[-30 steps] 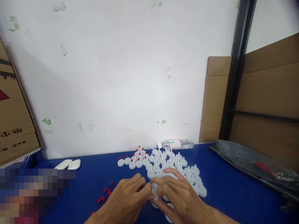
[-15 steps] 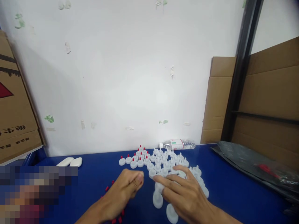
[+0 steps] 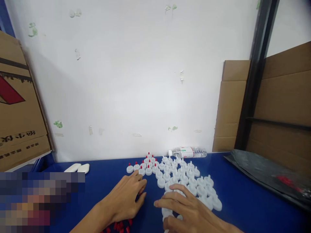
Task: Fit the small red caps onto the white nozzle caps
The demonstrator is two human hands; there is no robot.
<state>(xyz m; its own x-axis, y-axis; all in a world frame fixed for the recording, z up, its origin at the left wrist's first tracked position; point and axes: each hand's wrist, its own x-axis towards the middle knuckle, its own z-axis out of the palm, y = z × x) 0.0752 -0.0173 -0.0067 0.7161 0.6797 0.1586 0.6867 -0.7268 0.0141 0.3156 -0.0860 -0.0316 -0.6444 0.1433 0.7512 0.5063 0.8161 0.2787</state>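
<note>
Some red tips (image 3: 121, 225): seven o'clock, loose.
Right hand (image 3: 188, 207): five o'clock, my fingers parted over white caps (image 3: 191, 182); grasp, I can't tell.
Left hand (image 3: 126, 198): seven o'clock, fingers curled; whether I grasp anything, hidden.
Red-tipped caps (image 3: 148, 171): six o'clock, beyond.

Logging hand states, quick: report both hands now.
Left hand: half-curled, fingertips hidden; cannot tell whether it holds anything.
Right hand: open, fingers spread over the white caps; nothing visibly gripped.
</note>
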